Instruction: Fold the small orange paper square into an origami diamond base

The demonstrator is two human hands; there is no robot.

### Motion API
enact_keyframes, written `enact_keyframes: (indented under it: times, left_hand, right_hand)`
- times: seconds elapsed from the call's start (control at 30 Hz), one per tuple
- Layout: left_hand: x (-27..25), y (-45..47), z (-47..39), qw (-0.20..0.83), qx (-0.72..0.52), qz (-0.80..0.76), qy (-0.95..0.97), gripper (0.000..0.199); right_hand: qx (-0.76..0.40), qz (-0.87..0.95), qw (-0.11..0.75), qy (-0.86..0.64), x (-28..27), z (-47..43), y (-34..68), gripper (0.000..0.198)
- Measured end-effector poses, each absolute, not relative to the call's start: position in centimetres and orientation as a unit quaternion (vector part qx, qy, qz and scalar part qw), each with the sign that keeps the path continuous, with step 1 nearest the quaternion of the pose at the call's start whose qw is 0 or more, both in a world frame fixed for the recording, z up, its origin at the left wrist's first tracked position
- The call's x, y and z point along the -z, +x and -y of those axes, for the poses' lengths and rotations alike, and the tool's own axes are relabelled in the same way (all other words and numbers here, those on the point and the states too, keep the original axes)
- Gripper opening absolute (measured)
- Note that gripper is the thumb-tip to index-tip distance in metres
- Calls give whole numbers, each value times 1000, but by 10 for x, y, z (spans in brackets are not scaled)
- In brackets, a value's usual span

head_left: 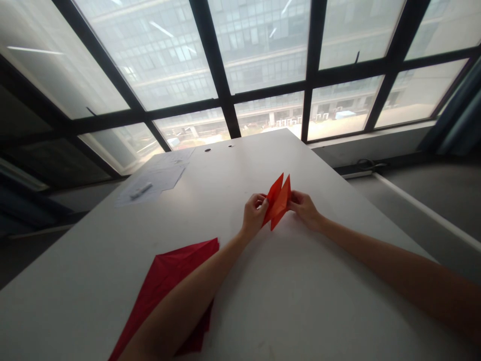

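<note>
An orange folded paper, with two pointed flaps standing up side by side, is held between my hands over the white table. My left hand pinches its left flap between thumb and fingers. On the other side, my right hand grips the right flap, its fingertips partly hidden behind the paper. Red creased paper lies on the table at the lower left, and my left forearm crosses over part of it.
White sheets lie at the table's far left, with a small whitish cylindrical object on them. Two round holes pierce the white table near its far end. Beyond stand dark-framed windows.
</note>
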State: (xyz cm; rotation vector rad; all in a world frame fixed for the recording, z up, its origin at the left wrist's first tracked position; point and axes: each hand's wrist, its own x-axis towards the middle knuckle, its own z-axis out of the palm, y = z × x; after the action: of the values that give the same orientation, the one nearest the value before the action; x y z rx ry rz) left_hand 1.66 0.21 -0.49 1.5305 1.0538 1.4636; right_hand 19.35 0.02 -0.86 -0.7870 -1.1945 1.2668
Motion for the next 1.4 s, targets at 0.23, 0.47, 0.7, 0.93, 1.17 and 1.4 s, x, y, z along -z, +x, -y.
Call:
enact_keyframes:
  times: [0.23, 0.47, 0.7, 0.93, 1.17, 1.4]
  left_hand:
    - [6, 15, -3, 397, -584, -421, 569, 26]
    - [4, 14, 0, 391, -605, -410, 560, 31]
    - [0, 18, 4, 549, -530, -334, 554, 34]
    - [3, 17, 2, 528, -538, -319, 575, 26]
    - [2, 16, 3, 487, -568, -373, 549, 32]
    - [4, 16, 2, 444, -584, -371, 570, 33]
  right_hand:
    - [-463, 507, 620, -381, 7, -5, 198, 18]
    - [-379, 519, 653, -402, 7, -8, 202, 13]
    - [-394, 566, 616, -381, 11, -5, 198, 15]
    - [-474, 528, 604, -363, 7, -1, 194, 19]
    - [-516, 480, 593, -389, 8, -6, 197, 31]
    - [-502, 501, 584, -395, 9, -4, 198, 44]
